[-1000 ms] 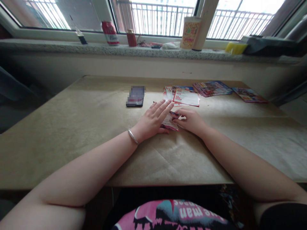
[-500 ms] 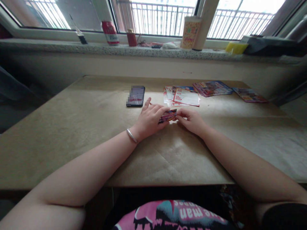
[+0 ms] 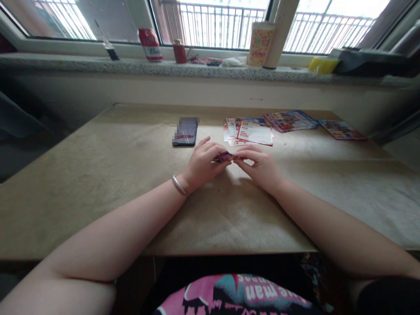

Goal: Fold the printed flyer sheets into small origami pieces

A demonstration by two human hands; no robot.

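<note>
My left hand (image 3: 203, 164), with a silver bangle at the wrist, and my right hand (image 3: 259, 165) meet just above the middle of the paper-covered table (image 3: 98, 175). Both pinch a small folded colourful leaflet (image 3: 225, 157) between fingertips, the left from its left end, the right from its right end. The leaflet is held edge-on, lifted a little off the table. A dark phone (image 3: 185, 131) lies flat just beyond my left hand.
Loose red-and-white leaflets (image 3: 251, 130) lie beyond my hands, with a stack of colourful leaflets (image 3: 290, 120) and another pile (image 3: 341, 129) farther right. On the windowsill stand a red can (image 3: 150, 43), a small red bottle (image 3: 180, 51) and a patterned cup (image 3: 260, 44).
My left hand was pressing flat on the leaflet on the table; both hands have since lifted it and folded it smaller, pinching it between them.
</note>
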